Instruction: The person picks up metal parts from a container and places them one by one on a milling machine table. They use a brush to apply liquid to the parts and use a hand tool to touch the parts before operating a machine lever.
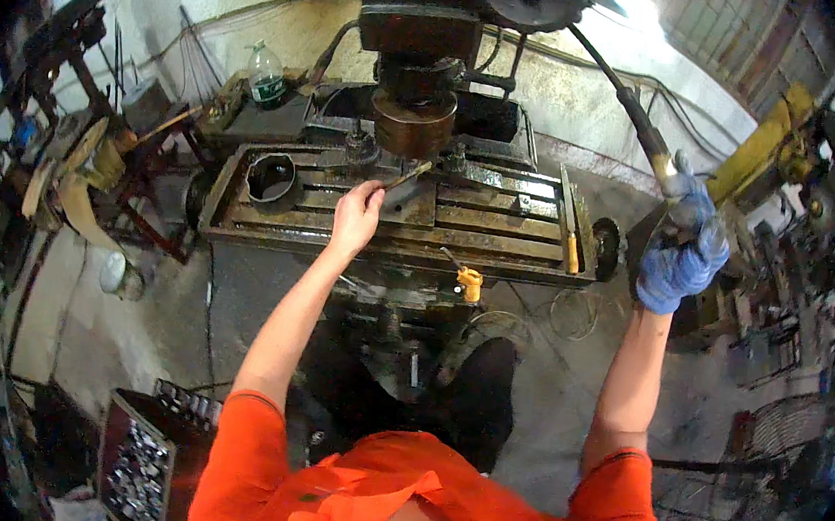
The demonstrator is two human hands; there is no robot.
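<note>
My bare left hand reaches over the slotted table of a milling machine and holds a thin brush whose tip points toward the round cutter head. My right hand, in a blue glove, is raised at the right and grips the end of a long black machine lever that runs up to the machine's head.
A round metal ring lies on the table's left end. A plastic bottle stands behind the machine. A yellow oil can hangs at the table's front. A tray of tool bits sits at lower left.
</note>
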